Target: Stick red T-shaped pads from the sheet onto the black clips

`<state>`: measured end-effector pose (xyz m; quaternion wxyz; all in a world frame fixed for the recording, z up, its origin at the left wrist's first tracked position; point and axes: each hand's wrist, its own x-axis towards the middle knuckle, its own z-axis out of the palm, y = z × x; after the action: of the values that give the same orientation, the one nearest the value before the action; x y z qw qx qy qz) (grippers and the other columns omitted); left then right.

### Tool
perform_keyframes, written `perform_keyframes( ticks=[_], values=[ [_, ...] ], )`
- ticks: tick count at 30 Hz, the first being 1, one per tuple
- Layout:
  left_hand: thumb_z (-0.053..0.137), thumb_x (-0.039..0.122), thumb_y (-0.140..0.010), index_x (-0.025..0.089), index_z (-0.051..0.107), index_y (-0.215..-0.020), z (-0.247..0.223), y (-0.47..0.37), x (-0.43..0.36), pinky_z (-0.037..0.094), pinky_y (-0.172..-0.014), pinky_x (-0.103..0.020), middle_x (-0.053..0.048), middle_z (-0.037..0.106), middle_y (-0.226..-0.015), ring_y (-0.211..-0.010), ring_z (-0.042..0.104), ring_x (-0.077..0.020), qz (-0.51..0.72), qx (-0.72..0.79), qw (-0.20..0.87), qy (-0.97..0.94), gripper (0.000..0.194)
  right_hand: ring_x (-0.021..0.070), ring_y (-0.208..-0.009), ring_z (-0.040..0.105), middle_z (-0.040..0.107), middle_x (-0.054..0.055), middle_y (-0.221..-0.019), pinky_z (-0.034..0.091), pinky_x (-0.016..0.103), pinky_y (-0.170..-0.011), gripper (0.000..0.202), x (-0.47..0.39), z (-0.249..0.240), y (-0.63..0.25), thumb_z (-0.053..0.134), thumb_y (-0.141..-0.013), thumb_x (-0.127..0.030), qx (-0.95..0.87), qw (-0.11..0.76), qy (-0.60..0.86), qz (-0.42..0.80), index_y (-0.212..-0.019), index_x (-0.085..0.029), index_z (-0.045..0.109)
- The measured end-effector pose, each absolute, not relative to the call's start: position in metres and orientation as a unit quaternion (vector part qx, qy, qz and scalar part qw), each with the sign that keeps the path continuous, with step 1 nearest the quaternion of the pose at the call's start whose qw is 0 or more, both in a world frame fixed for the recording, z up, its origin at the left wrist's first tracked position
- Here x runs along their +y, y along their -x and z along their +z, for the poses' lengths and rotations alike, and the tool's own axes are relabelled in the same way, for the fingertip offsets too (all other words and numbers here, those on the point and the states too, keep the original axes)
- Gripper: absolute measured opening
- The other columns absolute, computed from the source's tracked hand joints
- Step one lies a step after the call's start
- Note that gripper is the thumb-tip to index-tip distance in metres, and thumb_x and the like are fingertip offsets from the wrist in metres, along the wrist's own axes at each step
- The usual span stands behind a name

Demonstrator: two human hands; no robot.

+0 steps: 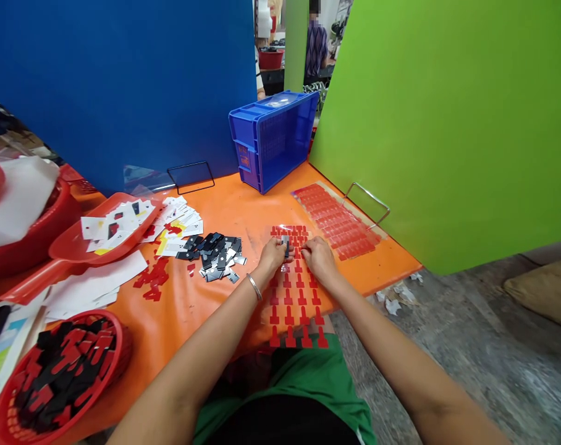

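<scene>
1. The left hand [274, 252] is curled almost closed, and between thumb and fingers it pinches a small grey piece [285, 245], upright over the sheet
2. The right hand [318, 255] is also drawn together, its fingertips at the right side of the clear sheet [288, 296] with rows of red pieces; whether something thin is between them, I cannot tell
3. This sheet lies in front of the person, and its near end passes over the edge of the tabletop [236, 210] above the lap; probably it is placed so that both hands reach the far rows with comfort
4. The pile of black and silver pieces [218, 252] is near the left hand, perhaps for short reaching
5. A second red sheet [338, 219] lies flat to the right, apart from the first, maybe to leave free the middle
6. The red scoop [63, 248] seems to keep the white cards together, as the basket [124, 355] does with red and black pieces
7. Hidden are the right fingertips and the parts of the sheet under both hands; the basket's contents below the top layer cannot be seen, and the dark object at the left border is cut off
</scene>
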<state>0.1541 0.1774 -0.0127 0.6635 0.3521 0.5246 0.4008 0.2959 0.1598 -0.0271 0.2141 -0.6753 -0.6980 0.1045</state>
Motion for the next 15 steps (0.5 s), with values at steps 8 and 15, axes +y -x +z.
perform_keyframes(
  ticks=[8,15],
  values=[
    [0.049,0.008,-0.087,0.016,0.044,-0.079,-0.015,-0.155,0.179,0.053,-0.062,-0.028,-0.003,0.060,-0.069,-0.055,0.060,-0.0105,0.395,0.538,0.661,-0.343,0.012,0.0247,-0.088,0.050,0.058,0.010,-0.089,0.041,0.035,-0.078,0.011,0.154,-0.030,-0.295,0.046,-0.082,-0.016,-0.686,0.276,0.666,0.100,-0.080,-0.019,0.056],
    [0.057,0.009,-0.084,0.015,0.046,-0.079,-0.013,-0.158,0.183,0.052,-0.059,-0.024,-0.001,0.059,-0.061,-0.054,0.060,-0.0102,0.396,0.544,0.669,-0.315,0.013,0.0201,-0.075,0.054,0.057,0.003,-0.077,0.043,0.033,-0.072,0.007,0.153,-0.036,-0.305,0.044,-0.082,-0.027,-0.601,0.448,0.635,0.186,-0.077,-0.022,0.048]
  ],
)
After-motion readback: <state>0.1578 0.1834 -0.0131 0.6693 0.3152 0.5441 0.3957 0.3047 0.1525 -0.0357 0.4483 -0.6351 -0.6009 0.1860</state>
